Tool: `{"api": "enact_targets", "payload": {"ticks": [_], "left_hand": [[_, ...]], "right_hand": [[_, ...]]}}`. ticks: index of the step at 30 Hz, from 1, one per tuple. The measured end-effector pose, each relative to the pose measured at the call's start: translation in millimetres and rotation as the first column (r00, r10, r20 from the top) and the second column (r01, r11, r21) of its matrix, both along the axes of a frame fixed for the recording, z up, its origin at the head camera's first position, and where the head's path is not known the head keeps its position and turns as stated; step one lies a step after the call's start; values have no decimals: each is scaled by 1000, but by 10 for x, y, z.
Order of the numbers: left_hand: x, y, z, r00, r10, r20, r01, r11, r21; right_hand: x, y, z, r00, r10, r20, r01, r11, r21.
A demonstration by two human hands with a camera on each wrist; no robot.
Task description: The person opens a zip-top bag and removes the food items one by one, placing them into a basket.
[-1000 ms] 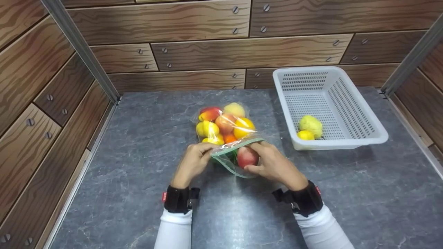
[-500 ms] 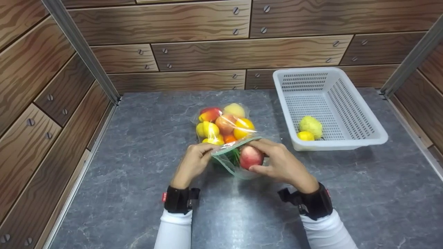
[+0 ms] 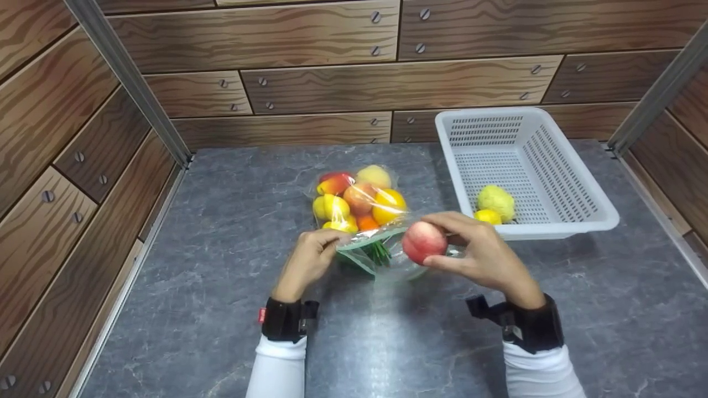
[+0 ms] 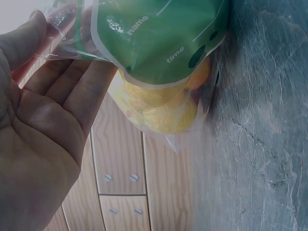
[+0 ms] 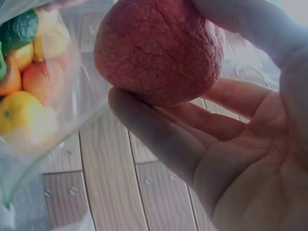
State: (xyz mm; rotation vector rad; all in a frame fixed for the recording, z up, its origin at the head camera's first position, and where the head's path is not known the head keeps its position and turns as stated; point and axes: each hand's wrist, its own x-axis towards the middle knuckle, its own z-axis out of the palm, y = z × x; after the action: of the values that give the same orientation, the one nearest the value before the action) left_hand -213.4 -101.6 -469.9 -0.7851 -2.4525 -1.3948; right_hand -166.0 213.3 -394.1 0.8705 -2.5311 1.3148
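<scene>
A clear zip bag [image 3: 362,243] with a green-edged mouth lies on the table, full of several fruits and vegetables, among them yellow lemons, an orange [image 3: 389,205] and a red-and-yellow mango-like fruit [image 3: 335,182]. My left hand [image 3: 310,260] pinches the left corner of the bag's mouth; a printed green label [image 4: 163,38] shows beside it in the left wrist view. My right hand [image 3: 487,251] holds a pinkish-red peach [image 3: 425,243] between thumb and fingers, at the right side of the open mouth. In the right wrist view the peach [image 5: 159,50] is apart from the bagged fruit.
A white perforated basket [image 3: 553,226] stands at the right, beyond my right hand. In its near left corner lie a yellow-green lumpy fruit [image 3: 496,203] and a yellow lemon-like fruit [image 3: 488,216]. Wood-patterned walls [image 3: 321,88] enclose the grey table [image 3: 221,331] behind and on both sides.
My right hand has drawn the peach rightward out of the bag's mouth, uncovering green stalks inside. The left hand has stayed on the bag's corner.
</scene>
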Motion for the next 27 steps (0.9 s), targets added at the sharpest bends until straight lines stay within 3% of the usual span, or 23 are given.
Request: {"api": "enact_targets", "payload": {"ticks": [4, 8, 11, 14, 17, 21, 27], "left_hand": [[1, -2, 3, 1000, 2, 1, -2, 1000, -10], [-1, -5, 3, 1000, 2, 8, -2, 1000, -14], [1, -6, 0, 1000, 3, 14, -3, 1000, -13], [9, -7, 1, 1000, 8, 23, -8, 1000, -12], [12, -10, -6, 1000, 9, 27, -9, 1000, -10], [8, -10, -6, 1000, 4, 22, -3, 1000, -12], [3, -7, 0, 1000, 4, 23, -4, 1000, -6]], "right_hand": [[-4, 128, 34, 997, -76, 7, 76, 992, -101], [-40, 259, 39, 980, -201, 14, 199, 957, -209], [-100, 354, 8, 948, -317, 11, 308, 911, -273], [-168, 440, -40, 903, -429, 33, 418, 857, -301], [-243, 532, -108, 855, -514, 72, 513, 817, -263], [-321, 629, -192, 811, -574, 108, 584, 793, -171], [-403, 688, -291, 794, -602, 85, 608, 789, -94]]}}
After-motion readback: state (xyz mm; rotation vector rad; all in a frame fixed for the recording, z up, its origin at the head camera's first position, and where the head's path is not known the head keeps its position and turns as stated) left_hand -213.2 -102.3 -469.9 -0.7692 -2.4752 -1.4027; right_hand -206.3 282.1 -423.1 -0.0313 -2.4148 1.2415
